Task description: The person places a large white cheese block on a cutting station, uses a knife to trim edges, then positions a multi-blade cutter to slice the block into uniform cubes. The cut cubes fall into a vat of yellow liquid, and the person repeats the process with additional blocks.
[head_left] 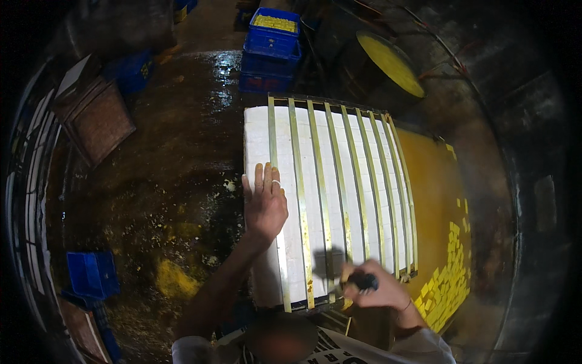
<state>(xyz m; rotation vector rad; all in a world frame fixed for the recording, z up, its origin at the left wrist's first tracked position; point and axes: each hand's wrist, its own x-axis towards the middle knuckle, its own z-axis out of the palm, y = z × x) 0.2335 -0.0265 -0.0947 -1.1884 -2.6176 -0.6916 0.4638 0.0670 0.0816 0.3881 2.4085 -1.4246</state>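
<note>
A large white slab (321,182) lies in front of me, scored into narrow strips, with a yellowed metal frame of parallel bars (339,176) resting on top. My left hand (264,203) is pressed flat, fingers apart, on the slab's left part beside the frame's leftmost bars. My right hand (371,286) is closed around a dark-handled tool (364,281) at the frame's near edge; its blade end is too blurred to make out. The slab rests on a yellow-stained table (433,200).
Small yellow cubes (447,276) lie heaped on the table's right side. Stacked blue crates (271,42), the top one full of yellow pieces, stand beyond. A round drum with yellow contents (389,64) sits at back right. Another blue crate (91,274) rests on the wet, stained floor (176,170).
</note>
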